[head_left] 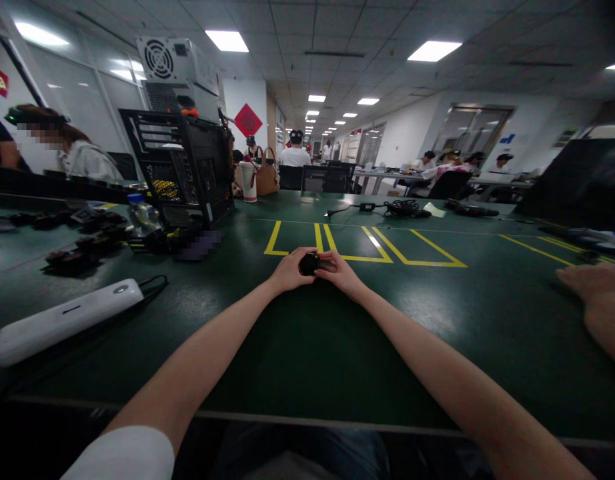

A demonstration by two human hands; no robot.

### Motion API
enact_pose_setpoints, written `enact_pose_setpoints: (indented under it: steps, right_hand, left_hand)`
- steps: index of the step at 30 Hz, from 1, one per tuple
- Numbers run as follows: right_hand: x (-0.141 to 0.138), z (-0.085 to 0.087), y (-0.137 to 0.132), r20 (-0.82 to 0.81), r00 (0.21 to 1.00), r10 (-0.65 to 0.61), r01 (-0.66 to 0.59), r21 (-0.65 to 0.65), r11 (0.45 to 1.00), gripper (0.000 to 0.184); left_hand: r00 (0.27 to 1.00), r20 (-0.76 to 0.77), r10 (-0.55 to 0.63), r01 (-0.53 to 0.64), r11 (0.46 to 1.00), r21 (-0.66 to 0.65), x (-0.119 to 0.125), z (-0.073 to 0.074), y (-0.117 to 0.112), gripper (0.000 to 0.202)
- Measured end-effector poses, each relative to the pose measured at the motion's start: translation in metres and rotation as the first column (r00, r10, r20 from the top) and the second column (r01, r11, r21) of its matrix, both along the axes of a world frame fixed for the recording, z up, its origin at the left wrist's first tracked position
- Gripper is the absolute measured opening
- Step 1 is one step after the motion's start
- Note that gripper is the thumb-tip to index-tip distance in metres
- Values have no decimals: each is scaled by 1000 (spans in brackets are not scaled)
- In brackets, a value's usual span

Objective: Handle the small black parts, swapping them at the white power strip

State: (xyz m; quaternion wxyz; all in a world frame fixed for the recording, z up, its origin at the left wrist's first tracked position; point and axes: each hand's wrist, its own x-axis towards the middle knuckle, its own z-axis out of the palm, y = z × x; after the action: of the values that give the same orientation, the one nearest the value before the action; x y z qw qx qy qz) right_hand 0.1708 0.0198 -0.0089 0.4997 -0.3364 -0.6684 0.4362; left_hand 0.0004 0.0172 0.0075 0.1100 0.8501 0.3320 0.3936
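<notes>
A small, dark, rounded object (308, 265) sits between my two hands over the green table (307, 347); its kind is too dark and small to make out. My left hand (290, 271) wraps round its left side, thumb in front and fingers over the top. From the other side my right hand (340, 275) closes on its right edge with thumb and fingertips. Just beyond the hands, yellow tape outlines (337, 257) mark the tabletop.
To the left lie a white bar-shaped device (70, 320) with a cable, a water bottle (143, 217) and dark parts (75, 257). Behind them stands an open computer case (187, 167). A paper cup (249, 181) and coiled cable (405, 208) are farther back. Another person's hand (595, 287) rests at right.
</notes>
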Motion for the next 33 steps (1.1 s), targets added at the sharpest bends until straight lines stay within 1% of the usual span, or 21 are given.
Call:
enact_pose_setpoints:
  steps: [3, 6, 9, 13, 18, 21, 23, 27, 30, 33]
  right_hand:
    - [-2, 0, 0, 14, 999, -36, 36, -11, 999, 25]
    - [-1, 0, 1, 42, 997, -65, 67, -32, 997, 30]
    - [1, 1, 1, 61, 997, -38, 41, -49, 998, 37]
    - [1, 3, -2, 14, 1000, 11, -11, -30, 999, 37]
    - [-2, 3, -2, 13, 998, -57, 57, -30, 998, 25]
    - [-1, 3, 0, 43, 997, -71, 73, -41, 996, 30]
    - [0, 3, 0, 65, 996, -59, 63, -61, 996, 35]
    - [0, 2, -1, 16, 1000, -11, 12, -46, 999, 38]
    - [-2, 2, -2, -9, 999, -36, 35, -38, 999, 31]
    - [-4, 2, -2, 8, 997, -72, 73, -59, 996, 26]
  left_hand:
    - [1000, 1, -3, 3, 1000, 6, 0, -1, 2, 61]
    - [1000, -2, -5, 5, 1000, -6, 0, -1, 2, 61]
    - [1000, -1, 0, 0, 1000, -16, 0, 0, 1, 60]
    - [1000, 0, 0, 0, 1000, -19, 0, 1, -1, 60]
    - [1000, -2, 11, -11, 1000, -25, 1, 2, -2, 59]
    - [1000, -4, 17, -17, 999, -31, 1, 2, -3, 60]
    - [1000, -7, 22, -23, 999, -41, 1, 3, -3, 60]
    - [1000, -6, 7, -8, 999, -33, 0, 3, -2, 60]
    - [1000, 0, 2, -2, 1000, -17, 0, 1, -1, 60]
    - [1000, 3, 12, -12, 1000, -24, 0, 1, 0, 61]
